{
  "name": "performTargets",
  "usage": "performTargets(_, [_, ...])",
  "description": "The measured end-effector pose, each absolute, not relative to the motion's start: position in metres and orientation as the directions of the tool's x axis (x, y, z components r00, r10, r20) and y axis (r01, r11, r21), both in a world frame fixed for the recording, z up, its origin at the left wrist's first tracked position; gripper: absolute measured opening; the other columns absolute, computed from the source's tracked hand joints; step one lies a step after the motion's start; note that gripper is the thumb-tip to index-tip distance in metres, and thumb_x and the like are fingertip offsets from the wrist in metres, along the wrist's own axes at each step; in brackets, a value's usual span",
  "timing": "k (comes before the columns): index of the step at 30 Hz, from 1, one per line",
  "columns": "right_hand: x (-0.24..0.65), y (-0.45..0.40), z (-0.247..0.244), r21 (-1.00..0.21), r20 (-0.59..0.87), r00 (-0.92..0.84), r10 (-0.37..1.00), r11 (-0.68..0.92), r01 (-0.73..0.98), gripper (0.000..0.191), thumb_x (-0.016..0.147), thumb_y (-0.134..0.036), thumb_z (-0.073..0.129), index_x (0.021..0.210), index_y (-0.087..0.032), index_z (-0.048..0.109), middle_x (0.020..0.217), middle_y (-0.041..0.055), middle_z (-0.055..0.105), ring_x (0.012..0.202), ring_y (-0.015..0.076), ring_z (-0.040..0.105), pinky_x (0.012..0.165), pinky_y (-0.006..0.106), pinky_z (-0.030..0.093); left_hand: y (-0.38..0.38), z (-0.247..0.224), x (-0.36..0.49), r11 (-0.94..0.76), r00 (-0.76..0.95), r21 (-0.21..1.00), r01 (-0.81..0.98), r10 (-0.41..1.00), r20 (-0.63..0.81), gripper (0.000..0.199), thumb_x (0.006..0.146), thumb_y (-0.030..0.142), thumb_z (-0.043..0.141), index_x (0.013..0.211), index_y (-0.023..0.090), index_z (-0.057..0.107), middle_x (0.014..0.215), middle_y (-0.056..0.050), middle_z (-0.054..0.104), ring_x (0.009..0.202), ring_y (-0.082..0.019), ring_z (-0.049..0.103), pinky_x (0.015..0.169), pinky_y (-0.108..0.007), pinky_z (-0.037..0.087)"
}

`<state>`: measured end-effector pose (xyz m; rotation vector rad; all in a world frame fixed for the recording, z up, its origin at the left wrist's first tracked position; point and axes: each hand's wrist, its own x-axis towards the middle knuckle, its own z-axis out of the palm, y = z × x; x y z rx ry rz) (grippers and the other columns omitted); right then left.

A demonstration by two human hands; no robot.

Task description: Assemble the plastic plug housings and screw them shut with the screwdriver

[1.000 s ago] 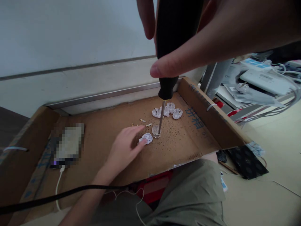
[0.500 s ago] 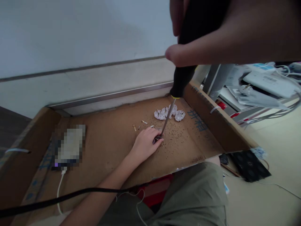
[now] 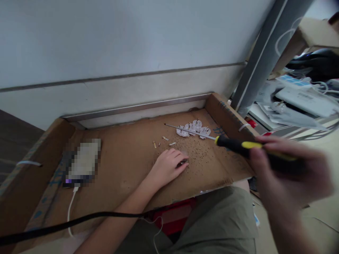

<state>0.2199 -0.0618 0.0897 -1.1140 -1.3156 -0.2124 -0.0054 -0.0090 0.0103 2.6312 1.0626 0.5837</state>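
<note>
My right hand (image 3: 288, 173) is wrapped round the black-and-yellow handle of a screwdriver (image 3: 233, 145), off the right end of the cardboard tray. Its long shaft points left, and the tip shows just left of the clear plastic plug pieces (image 3: 196, 127) with metal pins. My left hand (image 3: 169, 165) rests on the cardboard, fingers curled round a small dark object (image 3: 182, 163) that is mostly covered. Small brass-coloured metal pieces (image 3: 154, 144) lie beyond my left fingers. Many dark specks or dents mark the cardboard around that spot.
The shallow cardboard tray (image 3: 127, 155) has raised sides and lies over my lap. A pixelated device (image 3: 83, 160) with a white cable sits at its left. A black strap (image 3: 79, 219) crosses in front. Packaged items (image 3: 304, 95) and cables are piled at the right, beyond a grey post (image 3: 262, 56).
The screwdriver has lifted off the small object under my left hand and swung from upright to nearly level. My right hand has moved down and right with it. My left hand stays in place.
</note>
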Motion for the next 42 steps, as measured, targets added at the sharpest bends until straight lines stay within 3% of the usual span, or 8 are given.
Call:
performTargets(5, [0.198,-0.089,0.012,-0.523,0.739,0.186,0.647,0.377,0.764,0.029,0.069,-0.014,0.068,0.096,-0.016,0.057,0.105,0.0077,0.059,0.096,0.0153,0.059,0.084,0.031,0.049,-0.006,0.012,-0.005,-0.704,0.656,0.347,0.62,0.707,0.264,0.019,0.091,0.029,0.048,0.101,0.02,0.062,0.099,-0.003,0.065,0.098,-0.018,0.056,0.086,-0.035,0.045])
performTargets(10, [0.202,-0.094,-0.014,-0.46,0.626,0.063,0.777,0.303,0.835,0.02,0.077,-0.018,0.06,0.097,-0.019,0.059,0.1,0.0048,0.058,0.096,0.015,0.054,0.085,0.032,0.044,-0.015,0.031,-0.021,-0.602,0.494,0.441,0.665,0.798,0.344,0.024,0.091,0.031,0.049,0.112,0.024,0.057,0.114,-0.003,0.062,0.105,-0.018,0.055,0.091,-0.034,0.045])
performTargets(12, [0.204,-0.091,-0.018,-0.452,0.589,0.097,0.802,0.227,0.863,0.018,0.077,-0.022,0.06,0.096,-0.021,0.061,0.101,0.0044,0.057,0.094,0.0154,0.052,0.081,0.032,0.042,-0.025,0.041,-0.044,-0.499,0.363,0.432,0.751,0.859,0.362,0.03,0.09,0.033,0.05,0.119,0.026,0.053,0.118,-0.003,0.059,0.11,-0.019,0.053,0.094,-0.036,0.044])
performTargets(17, [0.209,-0.085,-0.024,-0.471,0.545,0.127,0.829,0.177,0.864,0.018,0.08,-0.029,0.057,0.096,-0.021,0.062,0.103,0.0055,0.053,0.094,0.0142,0.051,0.08,0.03,0.042,-0.064,0.049,-0.127,-0.094,-0.013,0.194,0.976,0.873,0.487,0.042,0.082,0.039,0.059,0.123,0.029,0.052,0.129,-0.005,0.052,0.116,-0.033,0.049,0.098,-0.056,0.039])
performTargets(22, [0.21,-0.088,-0.024,-0.427,0.53,0.059,0.846,0.206,0.881,0.017,0.082,-0.026,0.054,0.097,-0.023,0.062,0.106,0.0061,0.052,0.098,0.016,0.048,0.082,0.032,0.041,-0.096,0.038,-0.174,0.219,-0.288,0.197,0.956,0.834,0.47,0.04,0.083,0.042,0.054,0.122,0.046,0.049,0.143,0.005,0.038,0.128,-0.045,0.032,0.099,-0.072,0.028])
performTargets(32, [0.207,-0.09,-0.023,-0.412,0.537,0.085,0.839,0.172,0.895,0.015,0.082,-0.025,0.054,0.093,-0.024,0.063,0.105,0.006,0.051,0.098,0.0162,0.047,0.078,0.031,0.042,-0.051,0.022,-0.209,0.184,-0.225,0.137,0.973,0.883,0.412,0.041,0.078,0.052,0.058,0.112,0.03,0.058,0.139,-0.002,0.044,0.125,-0.05,0.033,0.093,-0.074,0.032])
performTargets(38, [0.21,-0.089,-0.023,-0.407,0.502,0.05,0.864,0.185,0.895,0.017,0.083,-0.026,0.051,0.096,-0.025,0.062,0.107,0.006,0.05,0.099,0.0168,0.046,0.081,0.033,0.041,-0.044,0.03,-0.181,0.105,-0.164,0.145,0.984,0.856,0.49,0.059,0.082,0.046,0.057,0.135,0.029,0.038,0.144,-0.007,0.037,0.128,-0.044,0.033,0.101,-0.065,0.031])
performTargets(42, [0.213,-0.088,-0.02,-0.418,0.478,0.042,0.877,0.185,0.889,0.019,0.083,-0.026,0.05,0.098,-0.025,0.062,0.106,0.0065,0.049,0.098,0.0163,0.047,0.079,0.032,0.041,-0.034,0.043,-0.108,-0.25,0.155,0.132,0.959,0.857,0.491,0.056,0.085,0.039,0.056,0.133,0.015,0.04,0.136,-0.014,0.046,0.124,-0.031,0.042,0.105,-0.049,0.034])
